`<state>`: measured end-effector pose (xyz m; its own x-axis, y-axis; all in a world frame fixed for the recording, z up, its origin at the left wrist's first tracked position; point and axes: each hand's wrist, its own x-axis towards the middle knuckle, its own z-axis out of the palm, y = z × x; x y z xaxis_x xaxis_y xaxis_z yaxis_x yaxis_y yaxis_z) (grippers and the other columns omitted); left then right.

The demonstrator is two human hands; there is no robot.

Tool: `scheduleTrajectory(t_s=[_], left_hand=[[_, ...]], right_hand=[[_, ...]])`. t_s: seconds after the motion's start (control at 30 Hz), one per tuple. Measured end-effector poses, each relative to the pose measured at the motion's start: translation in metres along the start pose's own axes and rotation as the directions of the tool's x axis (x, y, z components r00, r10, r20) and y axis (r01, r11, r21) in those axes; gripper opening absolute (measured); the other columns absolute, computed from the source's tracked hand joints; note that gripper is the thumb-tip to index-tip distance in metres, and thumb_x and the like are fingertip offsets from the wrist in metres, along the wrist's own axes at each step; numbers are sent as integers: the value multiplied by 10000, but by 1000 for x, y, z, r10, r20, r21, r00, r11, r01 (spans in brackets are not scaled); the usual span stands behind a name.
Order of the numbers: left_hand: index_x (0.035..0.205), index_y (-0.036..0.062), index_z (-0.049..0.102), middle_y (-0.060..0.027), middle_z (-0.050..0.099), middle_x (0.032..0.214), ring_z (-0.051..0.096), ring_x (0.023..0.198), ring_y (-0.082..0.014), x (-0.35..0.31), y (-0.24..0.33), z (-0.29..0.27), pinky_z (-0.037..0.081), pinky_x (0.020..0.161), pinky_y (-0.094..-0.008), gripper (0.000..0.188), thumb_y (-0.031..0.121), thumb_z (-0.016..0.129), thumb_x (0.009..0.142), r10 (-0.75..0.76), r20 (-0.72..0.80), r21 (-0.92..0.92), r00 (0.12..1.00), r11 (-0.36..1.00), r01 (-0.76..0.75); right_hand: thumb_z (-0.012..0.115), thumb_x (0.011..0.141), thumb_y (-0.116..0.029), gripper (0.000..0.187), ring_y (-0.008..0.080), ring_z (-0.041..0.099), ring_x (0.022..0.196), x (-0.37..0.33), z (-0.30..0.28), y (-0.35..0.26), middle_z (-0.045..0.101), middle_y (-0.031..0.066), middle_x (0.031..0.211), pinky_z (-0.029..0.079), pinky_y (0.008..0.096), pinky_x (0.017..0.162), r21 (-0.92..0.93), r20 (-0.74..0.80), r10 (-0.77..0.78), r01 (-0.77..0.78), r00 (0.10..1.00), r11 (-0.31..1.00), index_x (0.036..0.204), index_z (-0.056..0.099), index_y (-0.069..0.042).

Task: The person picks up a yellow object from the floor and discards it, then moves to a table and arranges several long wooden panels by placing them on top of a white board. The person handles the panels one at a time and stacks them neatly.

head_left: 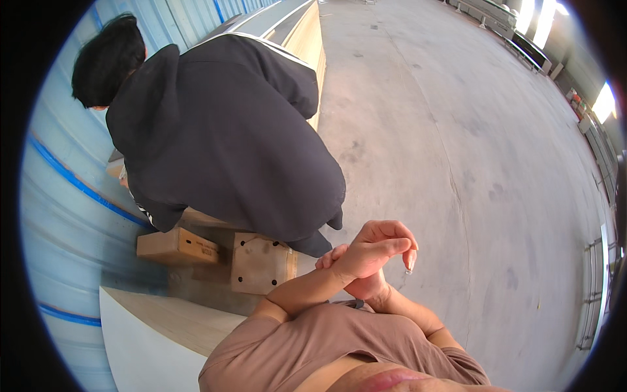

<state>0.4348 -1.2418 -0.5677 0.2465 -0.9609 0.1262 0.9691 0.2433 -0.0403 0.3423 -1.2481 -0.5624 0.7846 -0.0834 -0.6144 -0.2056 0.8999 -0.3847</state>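
My forearms cross in front of my chest. My left hand (375,251) reaches over to the right with its fingers bent down and pressed together. At its fingertips a tiny shiny thing (409,271) shows, too small to name. Beneath it, my right hand (367,286) is wrapped round my left wrist. Its fingers come out on the far side of the wrist, while most of its palm is hidden under my left hand.
A person in a dark hooded jacket (241,137) bends over close by at the left. Below are a cardboard box (176,247) and a box with dark round holes (258,264). Stacked boards (304,32) line the blue corrugated wall (72,209); a pale panel (150,346) lies at lower left.
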Motion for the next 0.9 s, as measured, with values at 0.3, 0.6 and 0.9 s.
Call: scheduleTrajectory(t_s=[0.3,0.6,0.9], left_hand=[[965,-3,639,-63,642,772,595,671,-153,41,-18,27,465,622,-287,73,29,650,900,224,95,787,970,580,-211],[923,39,643,-36,580,661,519,572,-205,86,-48,47,399,569,-324,102,25,693,835,417,215,913,883,235,-333],[920,68,610,-46,583,641,546,571,-268,29,-57,39,446,618,-371,133,38,693,821,483,284,925,828,90,-369]], right_hand=[[129,989,-699,759,280,466,665,9,-33,-35,488,95,577,403,410,792,295,107,25,-56,994,954,593,411,-116],[120,1004,-669,748,276,510,685,-10,-43,-80,514,70,561,425,407,878,367,241,118,-204,963,908,589,440,-135],[113,999,-677,746,239,476,648,-17,-39,-35,489,44,523,414,388,880,282,317,199,-293,927,914,574,442,-160]])
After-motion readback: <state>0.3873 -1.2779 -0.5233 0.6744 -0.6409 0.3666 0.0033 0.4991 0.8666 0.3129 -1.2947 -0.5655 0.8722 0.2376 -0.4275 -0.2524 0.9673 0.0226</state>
